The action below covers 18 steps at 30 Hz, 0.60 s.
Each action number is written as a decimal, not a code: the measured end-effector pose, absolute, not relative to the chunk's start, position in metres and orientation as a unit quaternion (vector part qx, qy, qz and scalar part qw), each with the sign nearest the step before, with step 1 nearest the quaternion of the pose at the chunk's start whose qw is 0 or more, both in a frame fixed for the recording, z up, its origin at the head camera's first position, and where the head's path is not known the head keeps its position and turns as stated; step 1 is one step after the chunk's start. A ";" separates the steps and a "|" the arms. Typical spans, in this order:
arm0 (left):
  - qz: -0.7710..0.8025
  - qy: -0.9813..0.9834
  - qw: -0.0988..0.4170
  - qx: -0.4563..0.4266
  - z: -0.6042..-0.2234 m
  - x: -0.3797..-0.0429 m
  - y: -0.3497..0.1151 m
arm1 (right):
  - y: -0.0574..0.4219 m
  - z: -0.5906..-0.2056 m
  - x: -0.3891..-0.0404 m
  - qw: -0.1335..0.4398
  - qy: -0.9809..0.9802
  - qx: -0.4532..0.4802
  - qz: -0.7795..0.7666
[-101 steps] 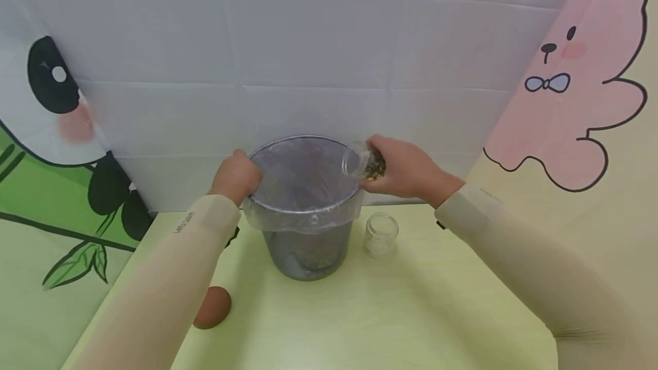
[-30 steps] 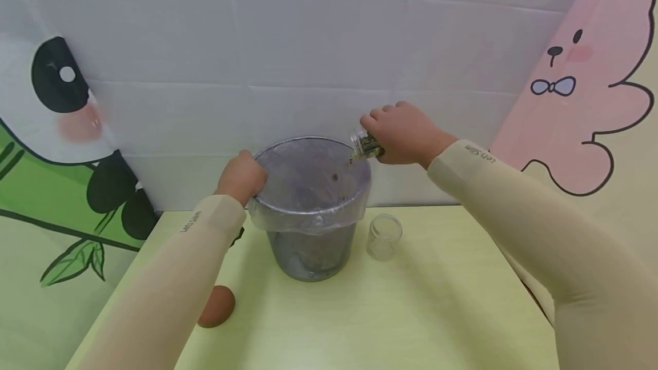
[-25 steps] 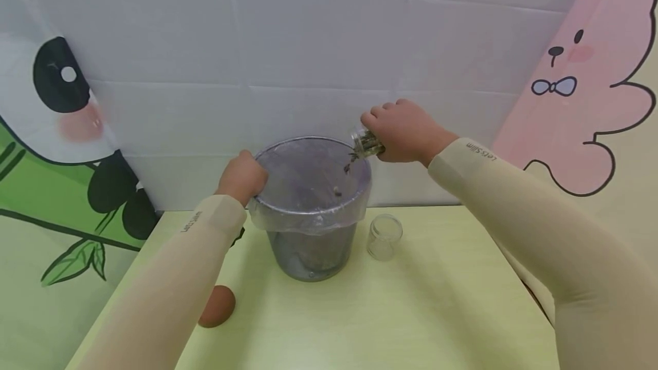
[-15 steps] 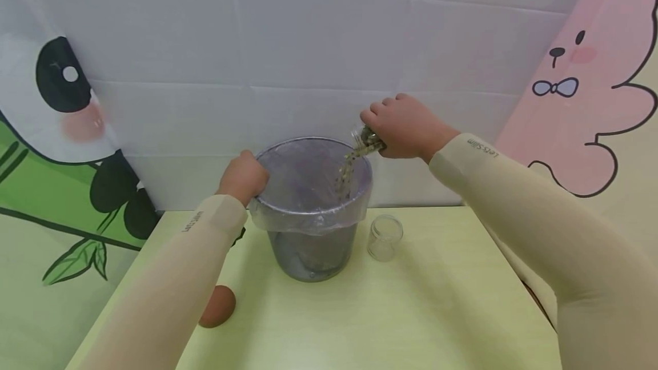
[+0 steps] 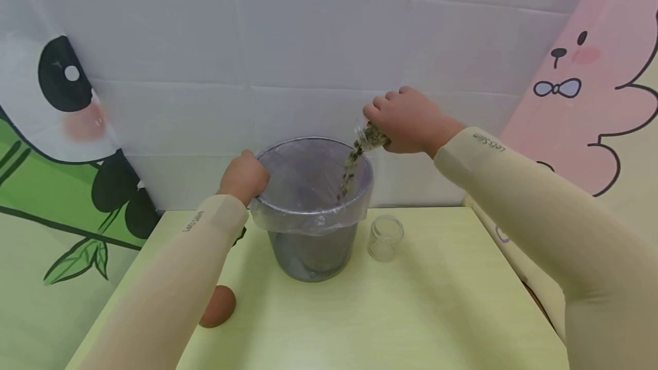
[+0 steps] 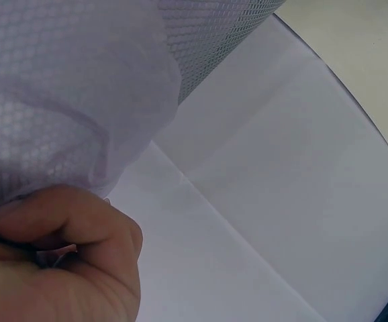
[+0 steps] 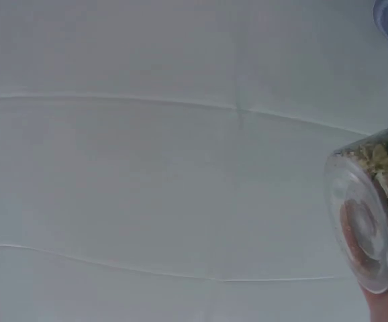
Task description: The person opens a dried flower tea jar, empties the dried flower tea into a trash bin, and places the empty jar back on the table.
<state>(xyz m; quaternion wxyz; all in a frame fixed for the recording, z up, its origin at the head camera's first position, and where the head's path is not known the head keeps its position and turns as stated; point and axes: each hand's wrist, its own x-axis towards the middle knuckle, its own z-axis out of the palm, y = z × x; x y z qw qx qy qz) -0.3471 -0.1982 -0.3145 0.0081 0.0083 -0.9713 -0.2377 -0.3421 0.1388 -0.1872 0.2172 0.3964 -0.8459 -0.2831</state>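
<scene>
My right hand point(image 5: 411, 121) grips a clear jar point(image 5: 371, 136), tilted mouth-down to the left over the bin's right side. Dried greenish-brown bits point(image 5: 349, 173) stream out of its mouth into the bin. In the right wrist view the round base of the jar point(image 7: 362, 221) faces the camera, with yellowish bits inside. A grey mesh trash bin point(image 5: 311, 256), lined with a translucent bag point(image 5: 308, 222) folded over its rim, stands upright on the table. My left hand point(image 5: 244, 177) holds the bin's left rim with curled fingers; in the left wrist view the thumb and forefinger pinch the bagged edge.
An uncapped clear jar point(image 5: 385, 238) stands just right of the bin. Partly behind my left sleeve lies a reddish-brown rounded object point(image 5: 218, 306). The pale yellow table point(image 5: 360, 324) meets a white sheeted wall point(image 5: 319, 44) behind the bin.
My right hand has turned over and risen, tipping the jar further. A few falling bits have become a steady stream. My left hand stays on the rim.
</scene>
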 end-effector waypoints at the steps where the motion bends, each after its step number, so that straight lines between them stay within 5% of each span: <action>1: -0.236 -0.972 0.008 0.008 -0.315 -0.347 -0.198 | 0.138 -0.187 -0.342 0.220 -0.845 0.398 -0.283; 18: -0.236 -0.972 0.009 0.014 -0.314 -0.347 -0.198 | 0.133 -0.179 -0.342 0.234 -0.832 0.416 -0.285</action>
